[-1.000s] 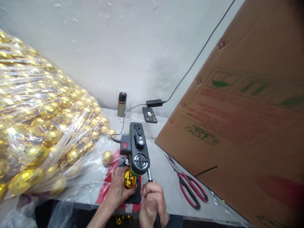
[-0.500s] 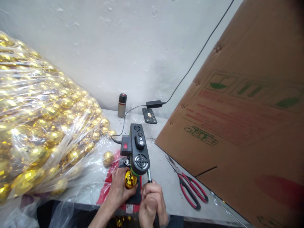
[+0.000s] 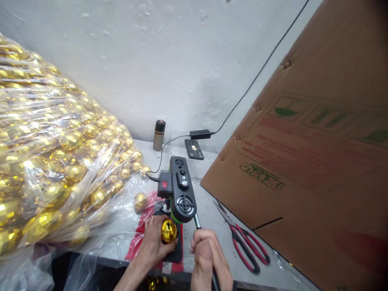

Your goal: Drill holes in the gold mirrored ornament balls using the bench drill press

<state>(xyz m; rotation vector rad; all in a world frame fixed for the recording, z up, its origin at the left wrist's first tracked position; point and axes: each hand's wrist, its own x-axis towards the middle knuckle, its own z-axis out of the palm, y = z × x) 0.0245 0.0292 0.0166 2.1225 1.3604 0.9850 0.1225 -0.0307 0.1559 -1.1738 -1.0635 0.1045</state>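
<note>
A shiny gold faceted ball ornament (image 3: 169, 231) sits in the grip of my left hand (image 3: 155, 238), thumb on the near side and fingers on the far side. The ball is just in front of a black bench-top press-like machine (image 3: 183, 186), close to its round end and above its black base (image 3: 175, 255). My right hand (image 3: 209, 256) is wrapped round the black grip of a metal lever (image 3: 197, 221) coming from the machine's right side. A second gold ball (image 3: 140, 202) lies left of the machine.
A large clear plastic bag (image 3: 75, 145) of gold balls fills the left. A cardboard box (image 3: 297, 161) leans in from the right, with red-handled scissors (image 3: 247, 246) beside it. Behind are a bottle (image 3: 159, 135), a black phone (image 3: 194, 149) and a power adapter (image 3: 201, 134) with its cable.
My right hand has swung the lever's grip to the right, away from my left hand. The ball stays in my left hand. The whole view has shifted slightly.
</note>
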